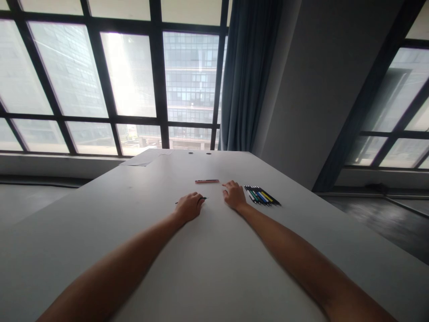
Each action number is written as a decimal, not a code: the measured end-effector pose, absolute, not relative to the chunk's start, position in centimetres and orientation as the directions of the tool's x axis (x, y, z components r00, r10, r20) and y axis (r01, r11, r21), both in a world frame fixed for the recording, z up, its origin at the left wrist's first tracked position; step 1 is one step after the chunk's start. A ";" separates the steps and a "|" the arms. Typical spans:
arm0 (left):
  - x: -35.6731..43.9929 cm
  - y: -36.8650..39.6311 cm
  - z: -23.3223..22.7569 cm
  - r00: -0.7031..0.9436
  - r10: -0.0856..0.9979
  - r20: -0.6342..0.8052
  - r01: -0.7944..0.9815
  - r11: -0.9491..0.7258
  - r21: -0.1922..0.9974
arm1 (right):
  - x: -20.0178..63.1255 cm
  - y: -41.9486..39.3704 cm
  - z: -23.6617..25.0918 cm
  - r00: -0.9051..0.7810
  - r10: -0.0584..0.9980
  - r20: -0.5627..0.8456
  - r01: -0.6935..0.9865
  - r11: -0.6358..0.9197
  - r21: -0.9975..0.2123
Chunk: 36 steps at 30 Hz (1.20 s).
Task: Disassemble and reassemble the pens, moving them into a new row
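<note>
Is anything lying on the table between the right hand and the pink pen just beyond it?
Nothing visible. The right hand rests on the table, and only bare tabletop separates it from the pink pen. The row of pens lies off to its right.

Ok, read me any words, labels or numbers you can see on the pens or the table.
None can be read. The pink pen, the row of pens and the dark pen under the left hand are too small to show print; the table bears no writing.
</note>
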<state>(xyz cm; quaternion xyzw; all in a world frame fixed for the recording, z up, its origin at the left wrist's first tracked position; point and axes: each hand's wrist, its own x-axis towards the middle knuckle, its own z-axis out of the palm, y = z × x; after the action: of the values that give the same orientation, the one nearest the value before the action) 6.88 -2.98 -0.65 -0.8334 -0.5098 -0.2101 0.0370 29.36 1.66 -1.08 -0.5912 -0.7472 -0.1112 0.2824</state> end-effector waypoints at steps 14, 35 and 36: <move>6.9 -3.0 -0.7 0.381 0.844 0.378 0.870 -0.466 0.163 | 30.0 3.0 -2.0 -0.108 0.855 0.507 0.906 0.295 -0.304; 6.9 -3.2 -0.4 0.417 0.825 0.382 0.841 -0.510 0.183 | 26.1 -1.4 -0.9 -0.435 0.604 0.667 0.635 0.732 -0.248; 6.9 -3.2 -0.3 0.425 0.822 0.380 0.836 -0.517 0.185 | 26.1 -1.5 -0.9 -0.432 0.604 0.669 0.636 0.731 -0.248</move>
<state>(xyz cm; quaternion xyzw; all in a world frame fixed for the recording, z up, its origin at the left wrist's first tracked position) 6.87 -3.19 -0.34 -0.8438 -0.4910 -0.2160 0.0162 26.06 -1.46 -0.86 -0.3664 -0.8460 -0.0207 0.3867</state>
